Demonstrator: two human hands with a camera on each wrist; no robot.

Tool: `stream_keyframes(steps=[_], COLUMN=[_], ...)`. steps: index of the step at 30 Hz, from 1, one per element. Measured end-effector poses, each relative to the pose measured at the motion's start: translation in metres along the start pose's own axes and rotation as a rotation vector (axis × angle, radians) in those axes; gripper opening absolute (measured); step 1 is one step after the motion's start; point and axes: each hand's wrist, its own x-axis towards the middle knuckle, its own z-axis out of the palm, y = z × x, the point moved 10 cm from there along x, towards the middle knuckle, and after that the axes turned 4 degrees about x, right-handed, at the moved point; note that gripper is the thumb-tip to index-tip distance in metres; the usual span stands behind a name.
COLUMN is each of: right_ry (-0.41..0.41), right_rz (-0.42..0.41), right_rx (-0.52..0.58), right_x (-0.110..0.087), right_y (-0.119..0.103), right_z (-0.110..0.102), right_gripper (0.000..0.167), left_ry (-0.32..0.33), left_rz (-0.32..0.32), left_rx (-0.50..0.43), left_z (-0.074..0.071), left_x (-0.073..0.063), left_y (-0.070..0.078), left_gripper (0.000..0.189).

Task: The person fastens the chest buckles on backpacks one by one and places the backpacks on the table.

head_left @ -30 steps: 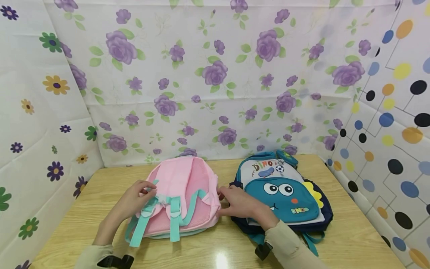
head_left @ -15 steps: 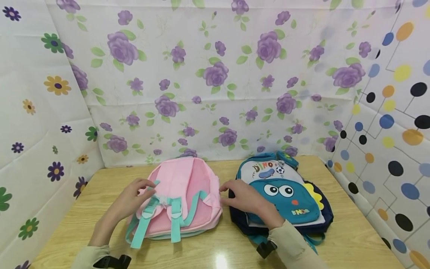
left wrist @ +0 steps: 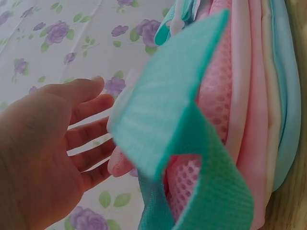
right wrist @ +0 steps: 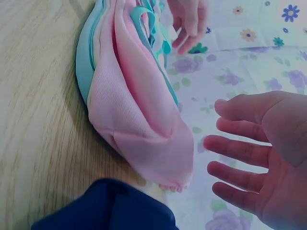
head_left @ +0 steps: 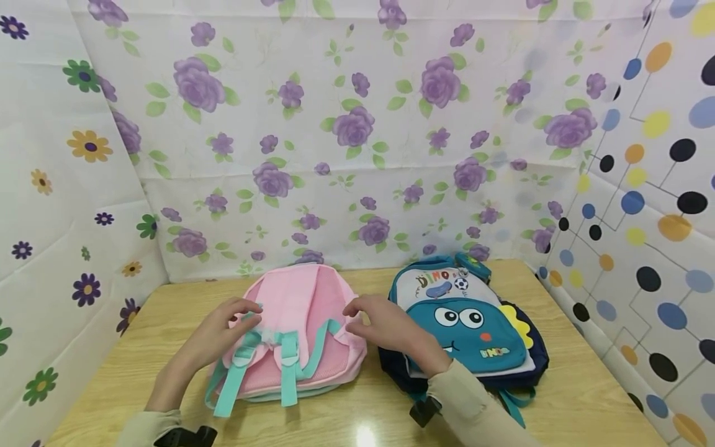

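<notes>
A pink backpack with mint-green straps lies on the table, its strapped back panel facing up. My left hand hovers at its left side, fingers apart and slightly bent, close to the straps. In the left wrist view a mint strap hangs in front of that hand's fingertips, with no grip on it. Over the bag's right edge is my right hand, its fingers spread and holding nothing. In the right wrist view, a gap shows between this hand and the bag's pink side pocket.
To the right, a blue dinosaur backpack lies face up, partly behind my right forearm. The wooden table ends at a flowered cloth at the back. Patterned cloths also hang at the left and right.
My right hand has left the right edge of the pink backpack, risen, and shifted left over it. The left hand has hardly moved. The view has shifted slightly.
</notes>
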Motion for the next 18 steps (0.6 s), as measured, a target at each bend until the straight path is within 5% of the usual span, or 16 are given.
stream_keyframes(steps=[18], right_ry=[-0.018], right_rz=[-0.093], right_rx=[-0.062], right_x=[0.030], right_y=[-0.034], right_z=[0.022], right_gripper=[0.028], left_ry=[-0.009], left_rz=[0.037], left_rx=[-0.004], left_z=[0.009], left_x=[0.002], left_y=[-0.007], left_gripper=[0.029])
